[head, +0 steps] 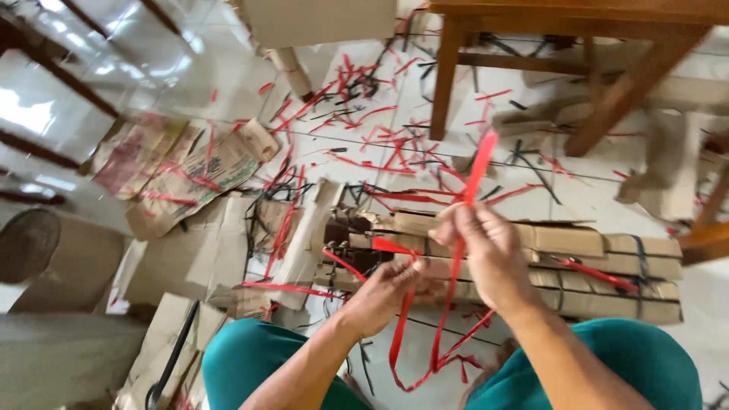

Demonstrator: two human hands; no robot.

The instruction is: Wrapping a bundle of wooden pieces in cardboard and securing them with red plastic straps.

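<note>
Both hands pinched on red strap [477, 171]: right hand [492, 254] high, left hand [383, 292] low. Cardboard bundle [577, 266] partly strapped; loose strap scraps [364, 83] across floor [152, 53].

Pale tiled floor [159, 53], glossy. Strewn with red strap offcuts [380, 140] and black ones [357, 87]. Flattened cardboard [190, 258] at left beside printed paper sacks [171, 163]. Strapped bundle of cardboard pieces [600, 269] in the middle. Wooden stool legs [444, 76] behind.

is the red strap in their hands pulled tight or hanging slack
Mostly slack: the red strap droops in loops below the right hand and left hand.
</note>
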